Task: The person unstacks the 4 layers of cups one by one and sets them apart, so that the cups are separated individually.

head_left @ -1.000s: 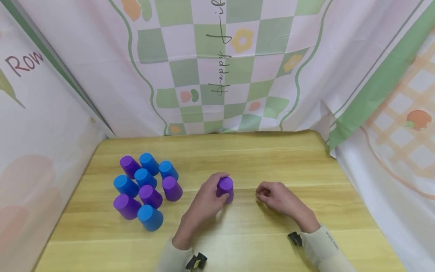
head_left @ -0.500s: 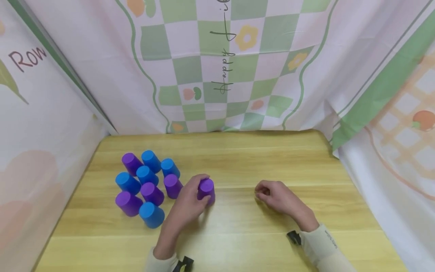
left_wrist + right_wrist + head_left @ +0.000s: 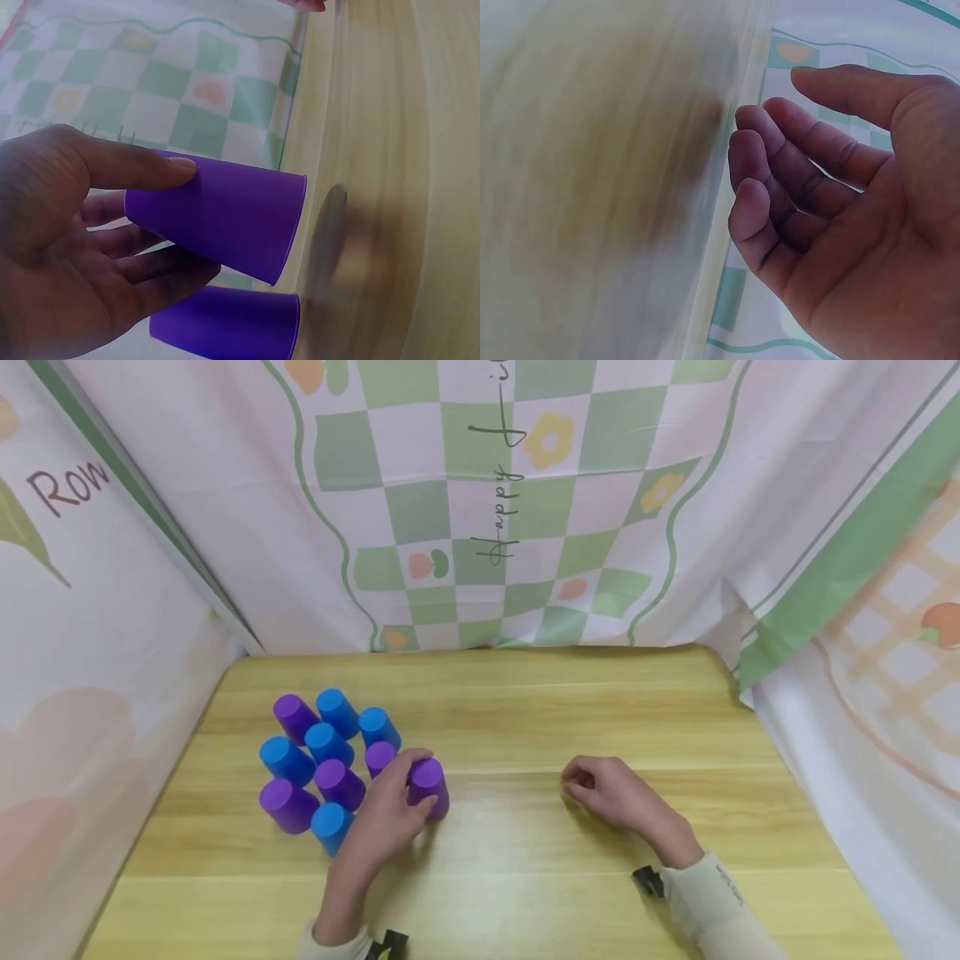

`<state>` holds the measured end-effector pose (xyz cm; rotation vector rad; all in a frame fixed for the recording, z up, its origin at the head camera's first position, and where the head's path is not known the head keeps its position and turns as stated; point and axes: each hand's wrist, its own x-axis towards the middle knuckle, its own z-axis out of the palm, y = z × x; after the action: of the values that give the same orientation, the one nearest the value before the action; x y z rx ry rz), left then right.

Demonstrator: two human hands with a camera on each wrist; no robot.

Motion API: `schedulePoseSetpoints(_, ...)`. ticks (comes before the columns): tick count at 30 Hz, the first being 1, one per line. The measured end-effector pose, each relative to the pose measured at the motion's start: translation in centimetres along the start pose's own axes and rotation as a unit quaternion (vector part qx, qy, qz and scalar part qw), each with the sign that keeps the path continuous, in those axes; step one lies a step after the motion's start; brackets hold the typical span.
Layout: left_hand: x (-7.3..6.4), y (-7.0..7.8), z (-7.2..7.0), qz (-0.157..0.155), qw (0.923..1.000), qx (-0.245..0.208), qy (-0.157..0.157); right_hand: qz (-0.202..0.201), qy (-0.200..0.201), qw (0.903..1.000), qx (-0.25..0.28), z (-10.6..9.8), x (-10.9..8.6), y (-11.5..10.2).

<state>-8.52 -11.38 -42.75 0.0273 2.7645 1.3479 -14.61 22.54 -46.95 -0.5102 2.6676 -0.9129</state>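
My left hand [image 3: 386, 818] grips an upside-down purple cup [image 3: 429, 787] by its sides, thumb on one side and fingers on the other. In the left wrist view the held cup [image 3: 225, 214] has its wide rim close over the wood, and its shadow lies below. A second purple cup [image 3: 232, 322] stands just beyond it; in the head view this purple cup [image 3: 380, 755] is partly covered by my fingers. My right hand [image 3: 618, 793] rests low over the table at the right, its fingers [image 3: 754, 210] loosely curled with nothing between them.
At the left, several upside-down blue and purple cups stand in a cluster, among them a blue cup [image 3: 287, 762] and a purple cup [image 3: 288, 806]. My left forearm partly hides the nearest blue cup [image 3: 330, 827]. Printed curtains [image 3: 480, 510] border the wooden table [image 3: 525, 877].
My left hand has carried the purple cup leftward from mid-table to beside the cluster. My right hand has stayed in place. The head view has shifted slightly.
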Motion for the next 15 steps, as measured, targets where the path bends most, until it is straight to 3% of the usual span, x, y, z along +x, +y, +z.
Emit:
schedulePoseSetpoints(7, -0.6, -0.7, -0.7, -0.01, 0.9998, 0.013, 0.008, 0.0, 0.0, 1.0, 0.0, 0.0, 0.0, -0.1)
schedulePoseSetpoints(15, -1.4, -1.2, -1.2, -0.056, 0.998, 0.03, 0.001, -0.006, 0.003, 1.0, 0.003, 0.0, -0.1, -0.2)
